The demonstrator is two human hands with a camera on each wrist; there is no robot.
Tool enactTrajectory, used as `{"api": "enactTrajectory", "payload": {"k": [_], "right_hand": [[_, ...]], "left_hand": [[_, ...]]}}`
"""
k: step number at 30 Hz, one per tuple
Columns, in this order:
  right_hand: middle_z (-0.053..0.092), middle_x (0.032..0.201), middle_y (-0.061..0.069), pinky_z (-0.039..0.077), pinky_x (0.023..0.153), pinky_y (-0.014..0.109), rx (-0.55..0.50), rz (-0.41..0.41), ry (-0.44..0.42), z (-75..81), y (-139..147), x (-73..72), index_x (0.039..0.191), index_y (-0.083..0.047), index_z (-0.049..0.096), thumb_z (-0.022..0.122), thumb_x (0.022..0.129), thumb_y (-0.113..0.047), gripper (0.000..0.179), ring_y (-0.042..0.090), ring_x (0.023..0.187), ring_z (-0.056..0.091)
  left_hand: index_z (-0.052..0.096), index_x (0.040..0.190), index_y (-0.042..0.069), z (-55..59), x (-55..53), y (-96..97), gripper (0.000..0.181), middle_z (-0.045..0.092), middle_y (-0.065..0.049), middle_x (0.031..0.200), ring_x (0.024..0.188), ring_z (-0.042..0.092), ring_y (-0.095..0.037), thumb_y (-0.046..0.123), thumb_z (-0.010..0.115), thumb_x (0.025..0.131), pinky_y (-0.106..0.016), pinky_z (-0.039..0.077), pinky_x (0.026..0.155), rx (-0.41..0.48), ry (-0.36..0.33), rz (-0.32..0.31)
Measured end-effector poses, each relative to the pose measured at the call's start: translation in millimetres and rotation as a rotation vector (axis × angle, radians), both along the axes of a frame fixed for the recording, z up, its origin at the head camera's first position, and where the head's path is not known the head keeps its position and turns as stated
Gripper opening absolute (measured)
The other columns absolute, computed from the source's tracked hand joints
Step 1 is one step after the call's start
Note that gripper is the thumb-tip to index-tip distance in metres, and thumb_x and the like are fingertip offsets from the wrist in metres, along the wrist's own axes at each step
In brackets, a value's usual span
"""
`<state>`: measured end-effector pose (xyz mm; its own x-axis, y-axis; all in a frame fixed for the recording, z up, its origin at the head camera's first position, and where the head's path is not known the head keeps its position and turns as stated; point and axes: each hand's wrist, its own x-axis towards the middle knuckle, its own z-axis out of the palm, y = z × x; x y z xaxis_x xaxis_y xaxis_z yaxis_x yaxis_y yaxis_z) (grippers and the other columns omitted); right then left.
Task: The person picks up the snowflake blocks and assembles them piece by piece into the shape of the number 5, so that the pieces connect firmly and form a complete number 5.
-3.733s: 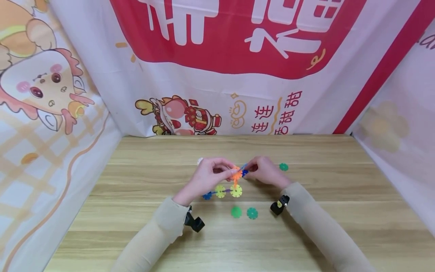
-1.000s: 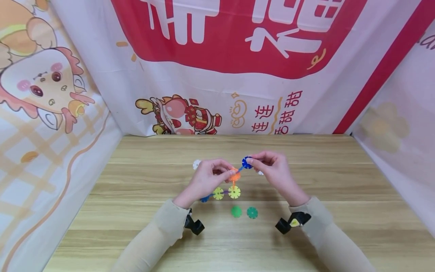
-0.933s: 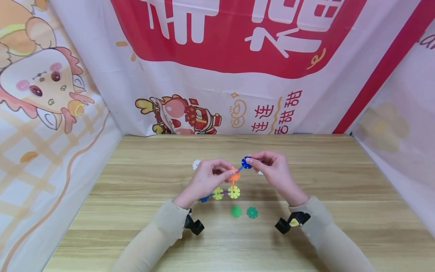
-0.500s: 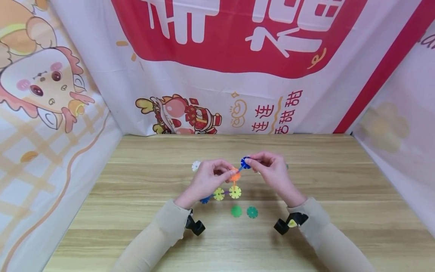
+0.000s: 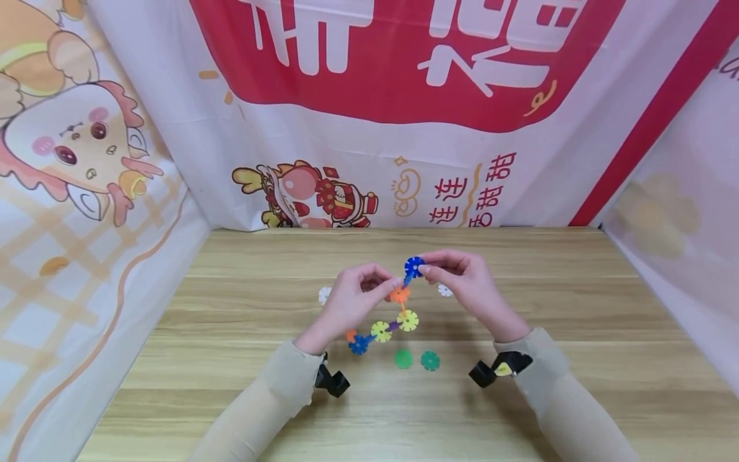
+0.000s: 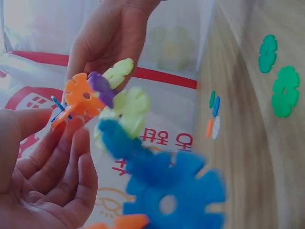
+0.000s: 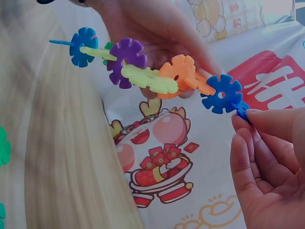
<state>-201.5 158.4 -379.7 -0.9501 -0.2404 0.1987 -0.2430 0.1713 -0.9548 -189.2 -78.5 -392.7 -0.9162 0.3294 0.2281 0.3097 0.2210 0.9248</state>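
Note:
A chain of interlocking snowflake discs hangs in the air between both hands. My left hand [image 5: 360, 298] pinches it at an orange disc [image 5: 400, 294], thumb against fingers. My right hand [image 5: 470, 282] pinches the dark blue disc [image 5: 414, 267] at the chain's upper end, joined through a lighter blue disc [image 7: 222, 94] to the orange ones. Below the left hand run a yellow disc [image 5: 407, 320], a purple disc [image 5: 394, 326], another yellow disc [image 5: 381, 331] and a blue disc [image 5: 358, 344]. Farther on, an orange piece [image 5: 351, 335] is partly hidden by the left wrist.
On the wooden table [image 5: 519, 398] lie a light green disc [image 5: 403, 359] and a teal disc [image 5: 430, 360]. One white disc [image 5: 444, 290] is beside the right hand; a second white disc [image 5: 325, 295] shows left of the left hand. Printed cloth [image 5: 346, 128] hangs behind the table.
The right hand has gone from beside the orange disc to the dark blue disc, raised away from the left hand. The chain's lower end has swung, uncovering its orange piece; the left white disc has shifted nearer.

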Motion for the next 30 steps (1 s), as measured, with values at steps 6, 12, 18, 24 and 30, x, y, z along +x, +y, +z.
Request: {"api": "enactTrajectory", "payload": {"k": [6,12,18,24,30], "right_hand": [[0.074,0.099,0.010,0.058,0.074,0.031,-0.008,0.004,0.004,1.9,-8.7,1.6,0.110,-0.003,0.074,0.076,0.095,-0.016,0.020,0.029,0.084,0.068],[0.074,0.099,0.011,0.060,0.078,0.034,-0.030,0.002,-0.009,2.2,-14.3,1.5,0.108,-0.001,0.073,0.076,0.094,-0.013,0.018,0.024,0.081,0.068],[0.075,0.104,0.009,0.059,0.081,0.037,-0.019,0.013,-0.040,1.4,-12.9,0.5,0.114,-0.005,0.074,0.077,0.095,-0.021,0.026,0.028,0.087,0.070],[0.075,0.107,0.010,0.059,0.085,0.041,0.021,0.066,-0.104,-11.6,1.1,1.7,0.123,-0.004,0.070,0.073,0.097,-0.022,0.031,0.040,0.100,0.068],[0.074,0.109,0.009,0.057,0.085,0.033,0.215,0.260,-0.134,-47.7,6.5,9.2,0.120,-0.002,0.071,0.080,0.091,-0.018,0.034,0.025,0.099,0.070]], "left_hand": [[0.072,0.102,0.016,5.4,-3.7,3.6,0.024,0.072,0.003,0.091,0.081,0.066,-0.019,0.040,0.069,0.099,-0.037,0.056,0.072,0.012,0.028,0.042],[0.072,0.102,0.017,8.0,-5.7,6.5,0.018,0.071,0.001,0.094,0.082,0.068,-0.019,0.034,0.070,0.099,-0.037,0.058,0.073,0.048,0.025,0.056],[0.071,0.103,0.015,10.4,-6.5,7.1,0.017,0.070,-0.003,0.097,0.079,0.070,-0.021,0.032,0.068,0.100,-0.037,0.058,0.069,0.075,-0.007,0.044],[0.070,0.103,0.015,8.8,-9.0,4.2,0.014,0.072,-0.002,0.095,0.079,0.068,-0.020,0.028,0.069,0.100,-0.034,0.057,0.068,0.070,0.029,0.087],[0.070,0.102,0.012,8.6,-10.1,1.9,0.014,0.073,-0.004,0.092,0.077,0.067,-0.020,0.026,0.070,0.099,-0.032,0.057,0.066,0.068,0.040,0.116]]}}
